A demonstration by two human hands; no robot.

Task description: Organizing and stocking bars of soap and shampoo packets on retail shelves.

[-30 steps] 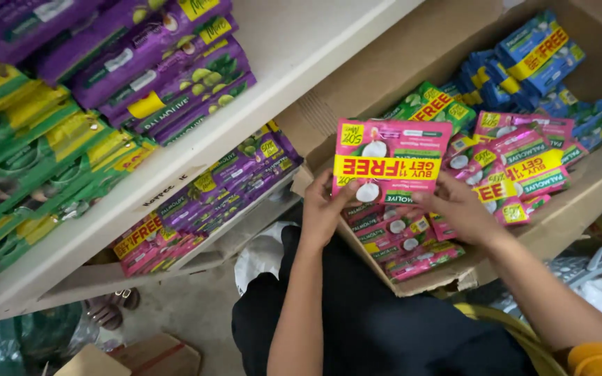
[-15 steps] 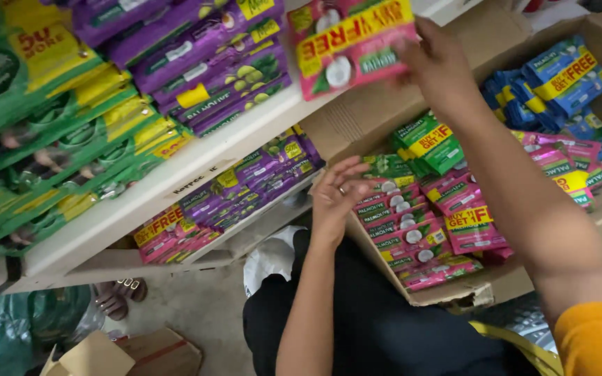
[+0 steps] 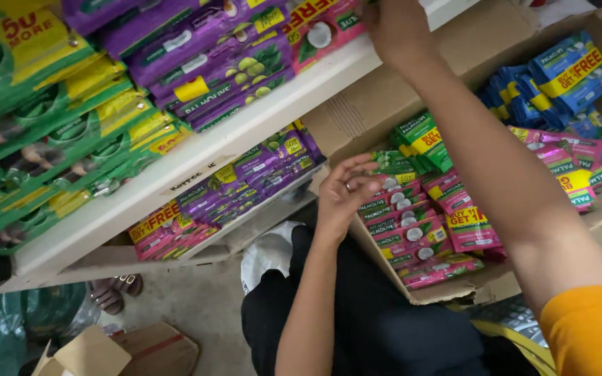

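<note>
My right hand (image 3: pixel 397 26) reaches up to the white shelf (image 3: pixel 245 136) and grips a pink soap pack (image 3: pixel 320 26) lying on it beside the purple packs (image 3: pixel 207 59). My left hand (image 3: pixel 346 191) rests on the near corner of a cardboard box (image 3: pixel 454 289) on my lap, fingertips touching the stacked pink soap packs (image 3: pixel 412 233) inside. Its fingers are curled but hold nothing that I can see. Green packs (image 3: pixel 419 136) and blue packs (image 3: pixel 569 73) fill the box's far part.
Green and yellow sachets (image 3: pixel 57 139) crowd the shelf's left end. A lower shelf holds purple and pink packs (image 3: pixel 231 191). On the floor lie a sandal (image 3: pixel 113 292), a small open carton (image 3: pixel 116 351) and a green bag (image 3: pixel 8 327).
My right hand lifted the pink pack out of the box up to the shelf. My left hand let go of it and dropped to the packs in the box.
</note>
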